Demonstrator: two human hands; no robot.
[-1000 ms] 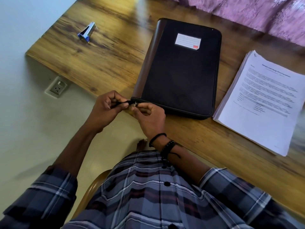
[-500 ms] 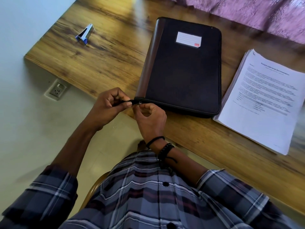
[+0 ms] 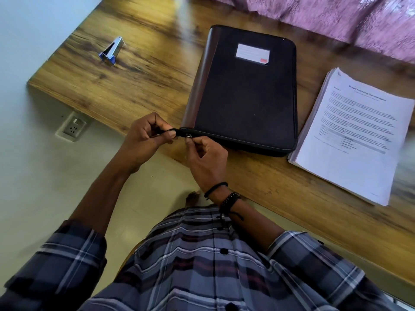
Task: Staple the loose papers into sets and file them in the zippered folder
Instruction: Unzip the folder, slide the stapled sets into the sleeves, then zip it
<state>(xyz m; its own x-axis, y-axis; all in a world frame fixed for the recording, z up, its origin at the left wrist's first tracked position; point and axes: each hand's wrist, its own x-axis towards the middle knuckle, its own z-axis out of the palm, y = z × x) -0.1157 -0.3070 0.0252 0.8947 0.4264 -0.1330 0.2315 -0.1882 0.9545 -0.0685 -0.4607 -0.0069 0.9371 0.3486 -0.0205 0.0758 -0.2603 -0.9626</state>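
Note:
A black zippered folder (image 3: 244, 93) with a brown spine and a white label lies closed on the wooden table (image 3: 143, 70). At its near left corner my left hand (image 3: 146, 136) pinches the black zipper tail. My right hand (image 3: 206, 158) pinches the small metal zipper pull (image 3: 188, 136) right beside it. A stack of printed papers (image 3: 354, 135) lies to the right of the folder, touching its edge. A small blue and silver stapler (image 3: 111, 50) rests on the far left of the table, well away from both hands.
The table's near edge runs diagonally under my hands. A wall socket (image 3: 73, 126) sits on the wall below the table's left corner. Purple fabric (image 3: 336, 21) lies along the far side. My plaid shirt fills the bottom of the view.
Both hands stay pinched at the folder's near left corner. The view has shifted slightly and the folder remains zipped shut.

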